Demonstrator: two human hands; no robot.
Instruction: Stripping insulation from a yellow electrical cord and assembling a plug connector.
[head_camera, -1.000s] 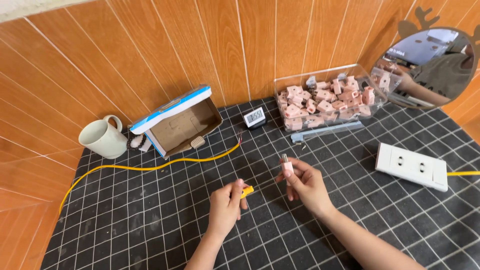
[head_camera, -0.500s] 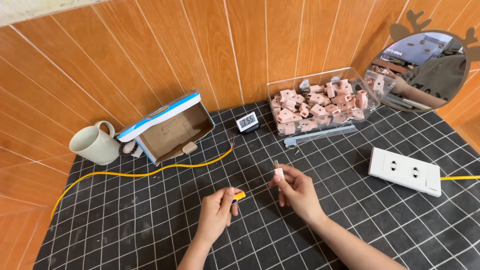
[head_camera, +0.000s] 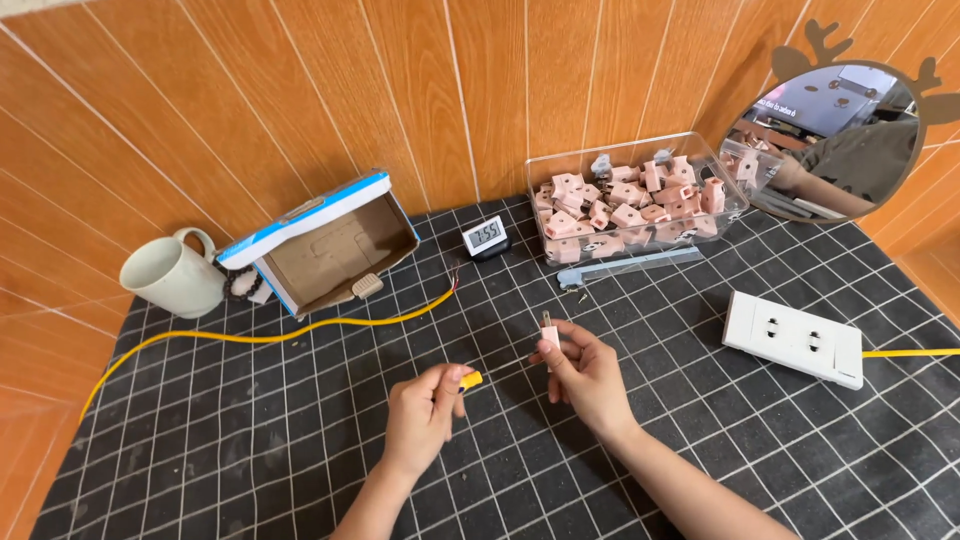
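Head view | pink plug (head_camera: 548, 338) clamped in right hand (head_camera: 585, 375) fingers | yellow piece (head_camera: 470, 380) pinched by left hand (head_camera: 420, 415) | risk: plug could be dropped if grip loosened

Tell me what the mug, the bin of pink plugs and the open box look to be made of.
Mug: likely glazed ceramic, off-white with a soft sheen.
Bin: clear hard plastic; the pink plugs show through its walls.
Box: cardboard, dull brown inside, with a printed blue and white edge.
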